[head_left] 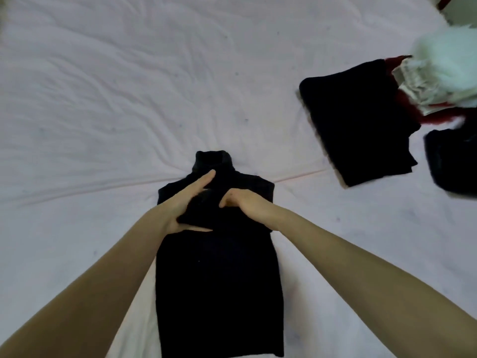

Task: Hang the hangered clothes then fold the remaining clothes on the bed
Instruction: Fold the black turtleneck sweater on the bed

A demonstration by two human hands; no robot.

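fingers [206, 178] of both hands pinch a fold across the black turtleneck's [219, 280] chest.

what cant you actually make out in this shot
Head view only:
- black turtleneck: sleeves tucked out of sight, hem cut off by the bottom edge.
- right hand: fingertips buried in fabric.
- pile of clothes: blurred, cut by the right edge, items uncountable.
- folded black garment: type unclear.

No legible text or labels anywhere
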